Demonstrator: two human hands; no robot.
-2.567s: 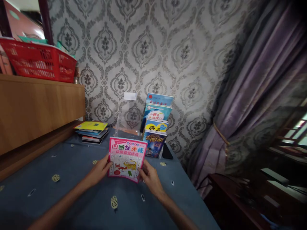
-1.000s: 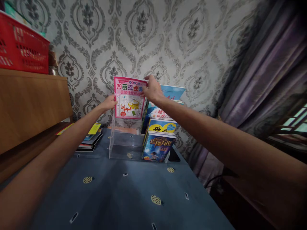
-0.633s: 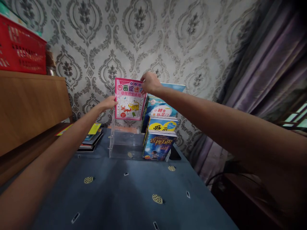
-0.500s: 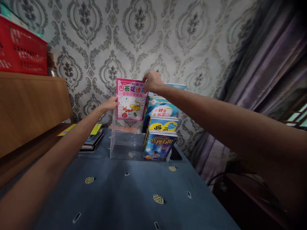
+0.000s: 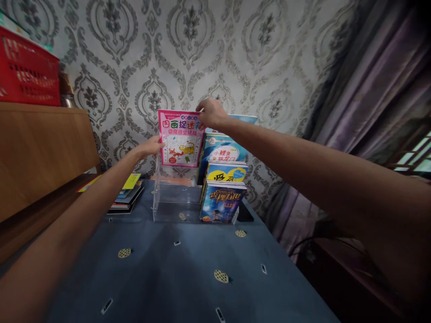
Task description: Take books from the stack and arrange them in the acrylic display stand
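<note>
A pink picture book (image 5: 181, 141) stands upright at the upper left of a clear tiered book rack (image 5: 175, 211). My left hand (image 5: 151, 146) is closed on the book's left edge, the thumb showing on its cover. At the book's top right corner, my right hand (image 5: 212, 113) pinches it from above. On the rack's right side stand books in tiers: a dark blue book (image 5: 222, 204) in front, a yellow and blue book (image 5: 226, 172) behind it, then a light blue book (image 5: 224, 150). My right forearm partly covers the rearmost blue book (image 5: 244, 119).
Left of the rack lies a stack of books (image 5: 126, 199), a yellow one on top. A black flat object (image 5: 245, 212) lies right of the rack. A red basket (image 5: 30, 72) rests on a wooden cabinet (image 5: 43, 152). Curtains (image 5: 336, 134) hang at the right.
The whole view has shifted slightly. Both hands keep their hold on the pink picture book, which stays in nearly the same place over the rack's left side.
</note>
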